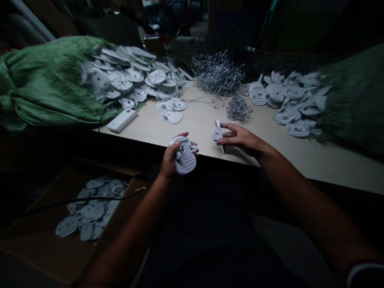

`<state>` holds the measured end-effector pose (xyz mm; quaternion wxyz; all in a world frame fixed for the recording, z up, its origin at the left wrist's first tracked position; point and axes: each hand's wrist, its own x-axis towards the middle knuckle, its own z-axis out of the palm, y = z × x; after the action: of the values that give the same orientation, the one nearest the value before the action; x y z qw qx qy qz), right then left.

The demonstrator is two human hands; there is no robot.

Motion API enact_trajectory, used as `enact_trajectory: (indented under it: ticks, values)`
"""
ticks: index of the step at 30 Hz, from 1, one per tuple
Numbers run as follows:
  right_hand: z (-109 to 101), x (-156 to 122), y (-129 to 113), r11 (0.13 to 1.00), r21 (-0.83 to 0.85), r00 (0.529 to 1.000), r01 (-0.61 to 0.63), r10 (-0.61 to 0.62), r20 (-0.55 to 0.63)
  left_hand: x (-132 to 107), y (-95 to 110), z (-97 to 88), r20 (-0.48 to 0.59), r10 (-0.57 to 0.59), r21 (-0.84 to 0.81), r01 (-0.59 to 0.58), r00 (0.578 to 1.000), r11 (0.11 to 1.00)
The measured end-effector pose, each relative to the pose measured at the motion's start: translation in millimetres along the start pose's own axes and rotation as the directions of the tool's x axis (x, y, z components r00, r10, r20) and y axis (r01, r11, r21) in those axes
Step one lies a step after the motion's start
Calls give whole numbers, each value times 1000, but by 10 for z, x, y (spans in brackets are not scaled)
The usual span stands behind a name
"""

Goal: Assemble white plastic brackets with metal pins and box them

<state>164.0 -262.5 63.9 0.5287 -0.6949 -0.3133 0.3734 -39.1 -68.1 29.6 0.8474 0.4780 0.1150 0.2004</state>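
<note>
The left hand [171, 160] closed its grip round a ribbed oval white plastic plate [186, 160] just off the edge of the smooth pale surface [192, 116]; the right hand [240, 138], its grip unclear, touched a narrow white plastic piece [219, 136] standing upright there, near a tangled heap of silvery wire pins [217, 74].

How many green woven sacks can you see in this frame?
2: one green woven sack at the left end of the table, another at the right end. More could be hidden in the dark background.
</note>
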Motion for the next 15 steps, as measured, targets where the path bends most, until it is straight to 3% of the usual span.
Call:
enact_trajectory:
  ticks: [2,4,7,15]
  values:
    - [168,-170,-55,952,305,989,-12,-35,146,12,-10,20,-14,46,55,-45,999,997]
    - [341,-303,-73,909,416,976,11,-101,193,4,-7,44,-22,84,100,-82,996,992]
    - [535,-375,-22,906,415,967,84,-175,185,-32,25,94,-22,133,160,-128,991,979]
    - [820,-395,179,905,304,943,299,-329,50,-216,63,258,-51,272,354,-238,961,905]
